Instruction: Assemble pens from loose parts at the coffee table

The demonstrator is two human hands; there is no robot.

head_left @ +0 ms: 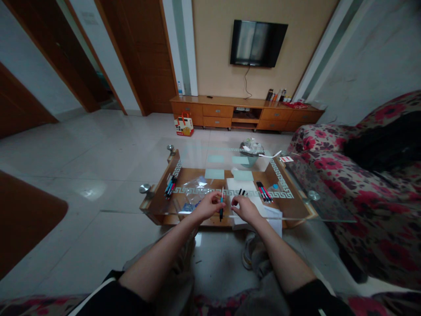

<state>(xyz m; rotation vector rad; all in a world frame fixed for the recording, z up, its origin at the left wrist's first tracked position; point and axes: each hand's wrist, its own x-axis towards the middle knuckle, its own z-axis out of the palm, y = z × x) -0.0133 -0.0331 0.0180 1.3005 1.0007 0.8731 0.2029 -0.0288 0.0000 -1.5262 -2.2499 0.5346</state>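
Home living room: sofa (332,171), wall television (258,42)

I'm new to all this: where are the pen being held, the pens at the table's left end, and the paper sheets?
held pen (221,202), head view, on its barrel.
pens at the left end (170,186), head view, middle of the bundle.
paper sheets (237,185), head view, bare upper part.

Slim blue pen (221,206) upright, pinched over glass tabletop edge; tip possibly dark, view blurry.
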